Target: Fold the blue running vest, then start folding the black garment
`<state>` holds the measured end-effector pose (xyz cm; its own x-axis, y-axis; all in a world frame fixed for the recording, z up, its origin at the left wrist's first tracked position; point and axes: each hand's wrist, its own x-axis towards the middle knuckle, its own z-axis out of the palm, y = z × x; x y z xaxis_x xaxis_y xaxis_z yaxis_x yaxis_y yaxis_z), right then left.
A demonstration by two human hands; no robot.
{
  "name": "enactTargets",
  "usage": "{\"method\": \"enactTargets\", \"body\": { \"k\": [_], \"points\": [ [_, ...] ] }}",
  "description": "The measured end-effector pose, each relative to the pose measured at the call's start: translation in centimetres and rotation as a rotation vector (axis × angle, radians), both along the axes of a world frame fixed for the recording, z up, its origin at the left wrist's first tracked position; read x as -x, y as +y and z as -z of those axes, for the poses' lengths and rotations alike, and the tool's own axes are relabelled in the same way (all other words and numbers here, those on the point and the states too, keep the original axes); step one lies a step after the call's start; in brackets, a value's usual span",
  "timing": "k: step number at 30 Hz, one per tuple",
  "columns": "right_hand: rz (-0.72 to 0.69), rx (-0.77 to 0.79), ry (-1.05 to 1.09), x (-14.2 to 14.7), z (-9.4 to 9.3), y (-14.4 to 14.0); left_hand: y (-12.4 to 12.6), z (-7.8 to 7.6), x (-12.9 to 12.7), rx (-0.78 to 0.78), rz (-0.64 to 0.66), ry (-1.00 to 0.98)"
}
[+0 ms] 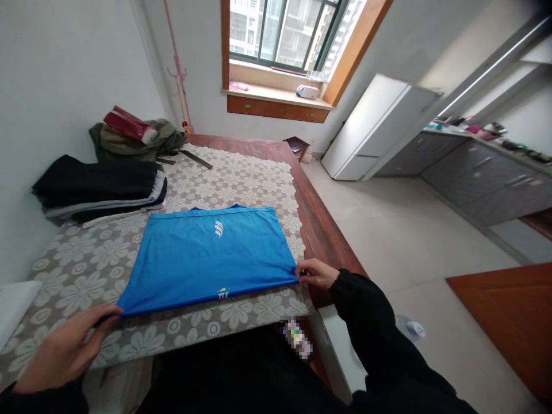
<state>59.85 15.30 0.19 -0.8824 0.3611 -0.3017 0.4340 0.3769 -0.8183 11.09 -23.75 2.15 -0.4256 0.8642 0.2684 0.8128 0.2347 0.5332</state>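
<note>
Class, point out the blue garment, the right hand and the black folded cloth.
Blue garment (207, 250), head view: middle of its fabric.
Right hand (318, 273), head view: its back.
Black folded cloth (99, 180), head view: its middle.

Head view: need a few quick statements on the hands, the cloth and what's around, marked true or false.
1. The left hand pinches a near corner of the blue cloth. True.
2. The right hand is clear of the blue cloth. False: the right hand pinches its other near corner.
3. The red pack lies on the green bag. True.
4. The tablecloth is plain. False: the tablecloth has a flower pattern.
5. The fridge is white. True.
</note>
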Motion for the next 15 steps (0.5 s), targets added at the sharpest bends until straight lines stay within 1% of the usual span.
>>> {"method": "enactTargets", "body": {
  "k": [1, 3, 5, 6, 8, 10, 11, 13, 15],
  "points": [
    [-0.005, -0.003, -0.016, -0.3, 0.1, -0.4, -0.2, 0.1, 0.3, 0.035, 0.026, -0.033],
    [-0.025, -0.001, -0.038, -0.6, 0.1, -0.9, 0.1, -0.2, 1.1, 0.201, 0.049, -0.121],
    [-0.027, -0.001, -0.07, -0.2, -0.3, -1.1, 1.4, -1.2, 2.1, 0.401, 0.088, -0.215],
    [0.007, -0.025, -0.078, 0.4, -0.6, -1.0, 2.5, -1.8, 2.8, 0.462, 0.091, -0.233],
    [0.169, -0.133, -0.075, 2.6, -1.1, -0.2, 5.7, -2.6, 4.6, 0.498, 0.052, -0.199],
    [0.396, -0.278, -0.06, 5.9, -1.4, 1.4, 9.7, -2.8, 6.7, 0.494, -0.031, -0.103],
    [0.491, -0.33, -0.062, 7.7, -1.4, 2.4, 11.8, -2.6, 7.6, 0.521, -0.055, -0.082],
    [0.66, -0.404, -0.082, 11.5, -1.5, 4.6, 15.9, -1.9, 9.2, 0.524, -0.095, -0.057],
    [0.799, -0.446, -0.119, 14.7, -1.5, 6.5, 19.0, -1.0, 10.3, 0.516, -0.132, -0.055]
  ]
}}
